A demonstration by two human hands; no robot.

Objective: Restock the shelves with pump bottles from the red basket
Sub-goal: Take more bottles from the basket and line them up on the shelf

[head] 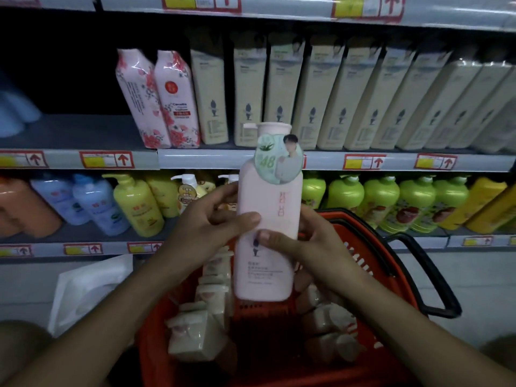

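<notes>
The pink bottle hides the fingers of both the left hand and the right hand behind it, and its small label print is too blurred to read. The red basket is cut off by the bottom edge, the forearms covering its sides. The price tags on the shelf rail are unreadable, and the pump tops of the cream bottles vanish in shadow.

Your view is dim and grainy, darkest at the upper left of the shelf. Glare glints off the floral bottles and price rail. Straight shelves bow at the edges, and everything looks soft with blur.
</notes>
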